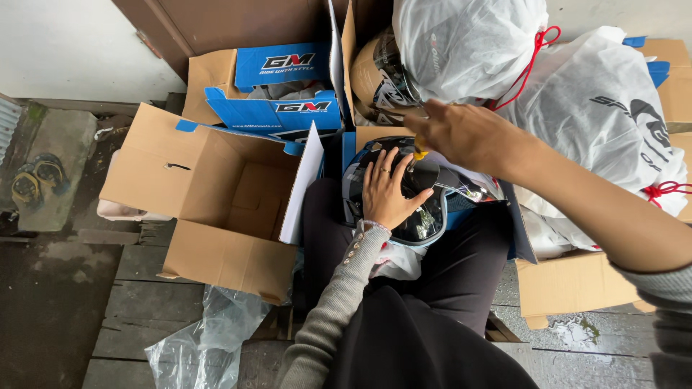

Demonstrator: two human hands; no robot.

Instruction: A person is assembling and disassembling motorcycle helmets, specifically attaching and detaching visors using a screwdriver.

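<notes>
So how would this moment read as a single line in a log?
left hand: flat on dark helmet visor | right hand: holds yellow-handled tool over helmet | helmet on lap | open cardboard box to the left

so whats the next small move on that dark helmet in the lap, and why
Probably press and turn the yellow-handled tool: the right hand holds it tip-down on the glossy dark helmet with pale blue rim, and the left hand lies flat on the shell, bracing it.

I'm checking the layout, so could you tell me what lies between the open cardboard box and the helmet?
In the head view, a white box flap stands between the open cardboard box and the helmet.
</notes>
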